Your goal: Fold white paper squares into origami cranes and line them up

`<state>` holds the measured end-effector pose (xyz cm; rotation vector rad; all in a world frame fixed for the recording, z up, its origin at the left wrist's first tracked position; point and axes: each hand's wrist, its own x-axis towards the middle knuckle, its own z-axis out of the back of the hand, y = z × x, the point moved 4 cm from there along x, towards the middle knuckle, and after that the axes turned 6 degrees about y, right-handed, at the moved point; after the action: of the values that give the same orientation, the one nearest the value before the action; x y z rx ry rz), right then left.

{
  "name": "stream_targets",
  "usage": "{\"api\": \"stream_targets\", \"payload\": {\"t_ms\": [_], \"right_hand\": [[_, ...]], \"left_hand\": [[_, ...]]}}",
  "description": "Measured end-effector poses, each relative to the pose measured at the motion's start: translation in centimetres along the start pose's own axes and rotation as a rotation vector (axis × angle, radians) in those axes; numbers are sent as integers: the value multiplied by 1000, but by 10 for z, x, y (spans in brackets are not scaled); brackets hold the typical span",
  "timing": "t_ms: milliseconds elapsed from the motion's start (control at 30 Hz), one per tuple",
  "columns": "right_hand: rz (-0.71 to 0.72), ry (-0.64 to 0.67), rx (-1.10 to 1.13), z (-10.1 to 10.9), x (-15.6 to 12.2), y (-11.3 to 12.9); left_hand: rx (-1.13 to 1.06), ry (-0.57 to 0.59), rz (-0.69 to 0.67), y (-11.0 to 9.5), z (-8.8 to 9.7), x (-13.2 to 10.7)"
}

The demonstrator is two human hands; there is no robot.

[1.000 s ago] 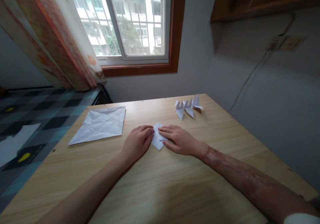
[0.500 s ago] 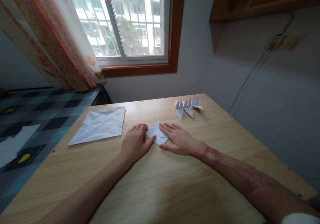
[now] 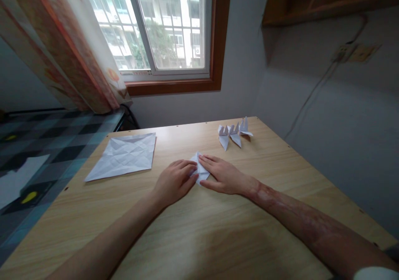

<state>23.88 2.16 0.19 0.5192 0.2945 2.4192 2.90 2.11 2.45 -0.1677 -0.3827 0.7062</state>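
Observation:
A small piece of folded white paper lies on the table between my two hands, largely covered by them. My left hand reaches in from the left, its thumb and curled fingers closed on the paper's left flap, which is turned in toward the middle. Stretched flat over the right side of the paper, the fingers of my right hand press it down, with the thumb near its lower corner. The exact fold under my left fingertips is hidden.
Three folded paper figures stand in a row at the back right of the wooden table. A creased paper sheet lies at the left. Beyond the table's left edge, a checked cloth carries more white paper.
My left hand has moved right over the paper, bringing its left side inward, so the paper looks narrower. My right hand has stayed nearly in place.

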Motion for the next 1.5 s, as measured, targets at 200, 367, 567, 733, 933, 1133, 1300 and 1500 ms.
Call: {"api": "stream_targets", "payload": {"t_ms": [200, 367, 567, 733, 933, 1133, 1300, 1500], "right_hand": [[33, -9, -23, 3, -1, 5], [46, -11, -16, 3, -1, 8], [29, 17, -10, 2, -1, 7], [39, 17, -24, 2, -1, 4], [42, -3, -46, 5, 1, 3], [82, -72, -25, 8, 0, 5], [131, -105, -74, 9, 1, 9], [221, -119, -176, 9, 0, 9]], "left_hand": [[-2, 41, 28, 6, -6, -1], [34, 148, 17, 13, -14, -6], [70, 170, 11, 13, -13, -6], [70, 43, -8, 9, -5, -4], [60, -39, 22, 11, -5, -5], [48, -74, 25, 12, -2, -3], [14, -48, -21, 4, 2, -3], [-213, 55, -155, 0, 10, -4]]}}
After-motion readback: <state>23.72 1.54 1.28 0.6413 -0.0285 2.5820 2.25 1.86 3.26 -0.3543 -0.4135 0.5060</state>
